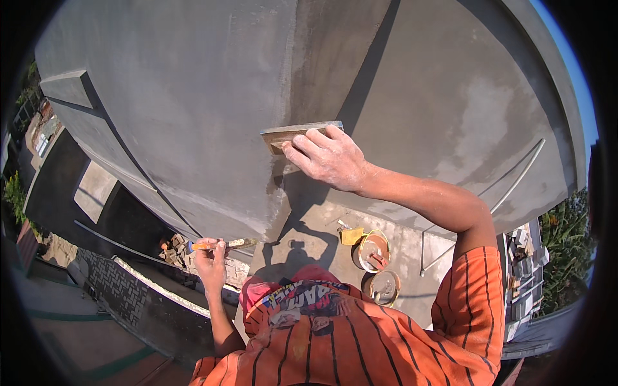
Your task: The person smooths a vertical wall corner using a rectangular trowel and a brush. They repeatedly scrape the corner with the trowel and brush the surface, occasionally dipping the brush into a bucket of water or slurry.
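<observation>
My right hand (325, 154), dusty with pale powder, grips a flat rectangular float (277, 136) against the grey plastered wall (193, 77), near a vertical corner where a darker, damp-looking strip runs. Lower left, my left hand (212, 257) is closed on a brush (199, 246) with an orange and pale handle, held horizontally with its grimy far end pointing right toward the wall's lower corner.
Below, on the concrete floor (299, 251), stand two buckets (385, 283) and a yellow object (351, 236). A white pipe (515, 180) leans at the right wall. Beyond a ledge at left lie bricks (174, 249); stacked rubble and plants sit at right.
</observation>
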Available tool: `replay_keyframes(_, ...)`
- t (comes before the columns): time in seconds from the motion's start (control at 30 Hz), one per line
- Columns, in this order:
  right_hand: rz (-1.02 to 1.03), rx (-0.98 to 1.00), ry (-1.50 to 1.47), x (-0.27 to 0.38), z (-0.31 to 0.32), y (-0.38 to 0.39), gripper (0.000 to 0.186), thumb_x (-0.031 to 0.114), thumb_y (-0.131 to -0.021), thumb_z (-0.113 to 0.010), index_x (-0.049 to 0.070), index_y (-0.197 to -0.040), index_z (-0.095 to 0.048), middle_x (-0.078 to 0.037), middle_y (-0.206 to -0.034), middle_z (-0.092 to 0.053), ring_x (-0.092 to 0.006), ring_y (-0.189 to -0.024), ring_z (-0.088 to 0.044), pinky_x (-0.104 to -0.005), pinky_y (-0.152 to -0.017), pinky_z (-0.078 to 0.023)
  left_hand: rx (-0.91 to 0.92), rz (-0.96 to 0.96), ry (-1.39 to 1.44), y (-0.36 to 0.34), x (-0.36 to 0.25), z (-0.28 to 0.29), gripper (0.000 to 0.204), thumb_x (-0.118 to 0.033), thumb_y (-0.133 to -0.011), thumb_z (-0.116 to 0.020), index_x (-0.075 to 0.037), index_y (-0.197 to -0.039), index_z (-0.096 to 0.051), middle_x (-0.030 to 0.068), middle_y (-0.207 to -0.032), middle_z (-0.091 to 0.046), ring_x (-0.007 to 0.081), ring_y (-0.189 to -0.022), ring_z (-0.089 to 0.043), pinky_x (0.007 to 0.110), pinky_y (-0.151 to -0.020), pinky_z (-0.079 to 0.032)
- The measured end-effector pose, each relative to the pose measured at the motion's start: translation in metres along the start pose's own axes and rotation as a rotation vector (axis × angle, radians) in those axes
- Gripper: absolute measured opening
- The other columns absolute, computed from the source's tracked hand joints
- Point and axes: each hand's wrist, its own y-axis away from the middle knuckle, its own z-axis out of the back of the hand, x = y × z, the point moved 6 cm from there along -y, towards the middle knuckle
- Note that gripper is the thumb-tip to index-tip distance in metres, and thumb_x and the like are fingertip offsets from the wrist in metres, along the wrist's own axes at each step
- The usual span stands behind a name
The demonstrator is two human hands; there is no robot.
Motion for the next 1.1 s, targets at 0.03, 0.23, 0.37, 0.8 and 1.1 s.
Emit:
replay_keyframes(0.03,-0.007,0.1,-0.073,0.022,-0.021,0.025,0.021,0.015,-0.077,-0.065,0.009,-0.098,-0.065,0.001,-0.09,-0.059,-0.0126,-0.088,-0.058,-0.0295,-0.069,-0.045,0.035,0.008,-0.028,-0.003,-0.003,0.0,0.013,-0.004,-0.092,-0.061,-0.005,-0.1,-0.05,0.0037,-0.09,-0.058,0.0077,-0.078,-0.057,0.024,-0.07,-0.052)
replay_keyframes(0.23,-0.151,0.046,0.053,-0.018,-0.032,0.024,0.019,0.015,-0.08,-0.064,0.011,-0.099,-0.064,0.001,-0.086,-0.057,-0.0125,-0.085,-0.058,-0.0289,-0.068,-0.045,0.008,-0.003,-0.063,-0.008,-0.004,0.013,0.013,-0.004,-0.092,-0.062,-0.004,-0.1,-0.051,0.003,-0.089,-0.057,0.0077,-0.077,-0.057,0.024,-0.07,-0.052)
replay_keyframes(0.37,-0.214,-0.24,0.296,-0.12,0.066,-0.045,0.041,0.011,-0.07,-0.073,0.019,-0.11,-0.065,0.005,-0.091,-0.061,-0.0131,-0.08,-0.06,-0.0294,-0.067,-0.045,0.007,-0.03,-0.089,-0.012,0.002,0.012,0.013,-0.005,-0.092,-0.062,-0.004,-0.1,-0.051,0.0033,-0.09,-0.057,0.0078,-0.077,-0.057,0.024,-0.069,-0.052)
replay_keyframes(0.8,0.025,0.192,-0.132,0.083,-0.115,0.048,0.016,0.016,-0.076,-0.062,0.01,-0.091,-0.064,-0.001,-0.089,-0.056,-0.0149,-0.089,-0.055,-0.0297,-0.072,-0.044,0.076,-0.001,0.054,0.005,-0.01,-0.025,0.014,0.0,-0.09,-0.061,-0.003,-0.1,-0.051,0.0038,-0.083,-0.059,0.0073,-0.072,-0.056,0.022,-0.065,-0.049)
replay_keyframes(1.1,-0.243,-0.222,0.311,-0.128,0.063,-0.074,0.026,0.01,-0.077,-0.066,0.016,-0.103,-0.066,0.001,-0.088,-0.063,-0.0148,-0.079,-0.061,-0.0298,-0.066,-0.048,0.032,0.012,0.026,0.003,-0.002,-0.019,0.014,-0.003,-0.091,-0.062,-0.002,-0.1,-0.051,0.0067,-0.091,-0.06,0.0097,-0.079,-0.06,0.026,-0.072,-0.055)
